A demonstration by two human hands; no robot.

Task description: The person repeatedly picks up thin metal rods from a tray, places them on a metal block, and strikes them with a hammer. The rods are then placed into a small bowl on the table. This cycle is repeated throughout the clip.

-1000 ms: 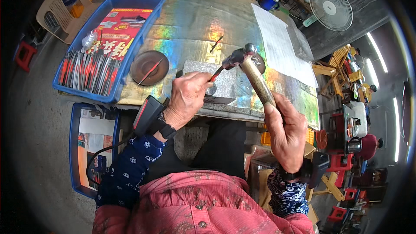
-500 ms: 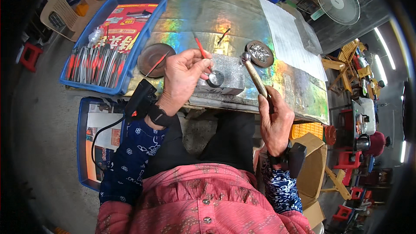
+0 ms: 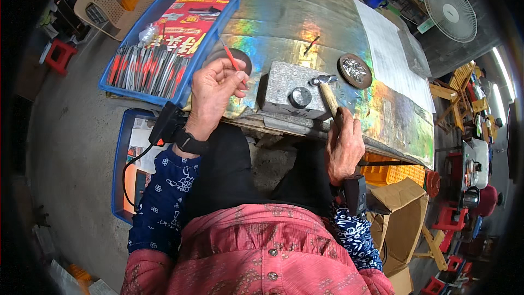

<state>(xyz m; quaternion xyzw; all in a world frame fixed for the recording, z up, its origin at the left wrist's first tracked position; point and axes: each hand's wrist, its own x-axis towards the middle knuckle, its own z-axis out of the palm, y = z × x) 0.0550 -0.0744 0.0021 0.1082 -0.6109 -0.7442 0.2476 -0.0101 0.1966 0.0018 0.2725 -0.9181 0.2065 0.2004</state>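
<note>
My left hand [image 3: 214,93] pinches a slim red-handled tool [image 3: 233,59] between thumb and fingers, its thin grey tip pointing up and to the left. Behind that hand a round brown dish [image 3: 244,59] is mostly hidden. My right hand [image 3: 345,145] is wrapped round the wooden handle of a hammer [image 3: 328,97]. The hammer's head is at the right side of a grey metal block [image 3: 283,83]; whether it touches the block I cannot tell. A small round metal piece [image 3: 300,97] sits at the block's near edge.
A blue tray [image 3: 232,8] at the left holds several red and grey tools [image 3: 146,71]. Right of the block stands a dish of small metal parts [image 3: 355,71]. A dark thin piece [image 3: 311,45] lies beyond it. White sheets [image 3: 390,49], a fan [image 3: 450,12] and a cardboard box [image 3: 401,218] are at the right.
My left hand has moved left, away from the block, with the red-handled tool. The hammer has come left toward the block and its head has turned. The whole view has shifted.
</note>
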